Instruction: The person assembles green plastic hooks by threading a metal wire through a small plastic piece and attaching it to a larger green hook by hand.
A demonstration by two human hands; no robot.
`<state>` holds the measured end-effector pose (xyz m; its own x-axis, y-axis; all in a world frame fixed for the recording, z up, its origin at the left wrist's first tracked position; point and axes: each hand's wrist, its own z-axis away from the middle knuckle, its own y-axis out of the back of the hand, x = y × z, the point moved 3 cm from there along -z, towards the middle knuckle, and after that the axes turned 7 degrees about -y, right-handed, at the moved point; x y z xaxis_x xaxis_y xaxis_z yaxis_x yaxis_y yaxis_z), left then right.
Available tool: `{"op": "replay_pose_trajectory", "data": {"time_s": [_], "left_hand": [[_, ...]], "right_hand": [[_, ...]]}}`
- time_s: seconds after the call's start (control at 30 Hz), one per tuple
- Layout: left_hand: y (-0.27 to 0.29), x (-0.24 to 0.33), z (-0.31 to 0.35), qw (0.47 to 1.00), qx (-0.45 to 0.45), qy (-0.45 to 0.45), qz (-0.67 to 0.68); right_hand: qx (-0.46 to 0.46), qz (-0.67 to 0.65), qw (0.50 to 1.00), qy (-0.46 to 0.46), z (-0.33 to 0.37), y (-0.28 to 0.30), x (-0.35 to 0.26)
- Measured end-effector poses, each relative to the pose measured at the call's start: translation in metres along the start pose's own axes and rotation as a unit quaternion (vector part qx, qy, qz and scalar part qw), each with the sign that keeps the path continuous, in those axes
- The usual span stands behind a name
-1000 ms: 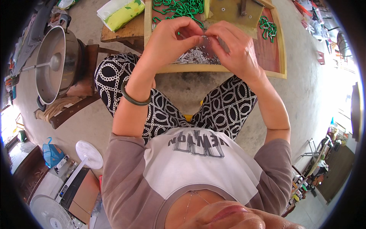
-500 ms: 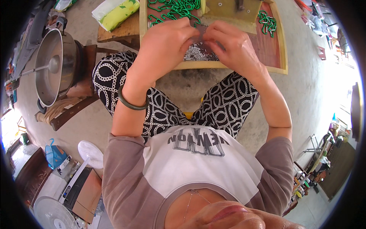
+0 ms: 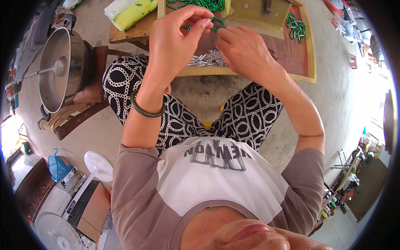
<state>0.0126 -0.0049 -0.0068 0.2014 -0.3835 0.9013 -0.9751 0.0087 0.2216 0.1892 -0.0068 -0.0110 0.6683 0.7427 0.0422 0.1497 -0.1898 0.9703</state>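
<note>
My left hand (image 3: 177,41) pinches a green carabiner hook (image 3: 218,23) between thumb and fingertips, above the wooden-rimmed tray (image 3: 306,58). Close beside it, my right hand (image 3: 246,48) has its fingers curled in, their tips near the hook's lower end; whatever they hold is hidden. Small silver metal pins (image 3: 212,57) lie in a heap below the two hands, along the tray's near rim. Beyond my left hand is a pile of green hooks (image 3: 205,4). More green carabiners (image 3: 296,30), showing silver parts, lie at the tray's right side.
A yellowish metal fixture (image 3: 258,18) stands at the tray's back. To the left, a tissue pack (image 3: 131,12) rests on a wooden stool (image 3: 125,36). A large metal pot (image 3: 54,87) with a ladle (image 3: 59,66) stands farther left. My knees are under the tray's near side.
My left hand has risen a little and now shows a green hook in its pinch. The right hand has turned palm-down, its fingers curled in beside that hook.
</note>
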Motion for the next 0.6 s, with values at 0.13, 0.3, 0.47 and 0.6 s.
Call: {"op": "replay_pose_trajectory", "data": {"time_s": [0.13,0.3,0.47,0.6], "left_hand": [[0.002,-0.004,0.002,0.997,0.024,0.043,0.052],[-0.002,0.013,-0.003,0.990,0.004,0.073,0.121],[0.000,0.020,-0.004,0.960,-0.033,0.121,0.252],[-0.003,0.015,-0.002,0.951,-0.050,0.111,0.283]], "right_hand": [[-0.003,-0.064,0.998,0.007,-0.003,0.000,0.004],[-0.015,-0.430,0.885,-0.180,0.007,0.027,0.024],[0.112,-0.582,0.777,-0.214,-0.006,0.048,0.026],[0.144,-0.594,0.766,-0.197,-0.013,0.050,0.031]]}}
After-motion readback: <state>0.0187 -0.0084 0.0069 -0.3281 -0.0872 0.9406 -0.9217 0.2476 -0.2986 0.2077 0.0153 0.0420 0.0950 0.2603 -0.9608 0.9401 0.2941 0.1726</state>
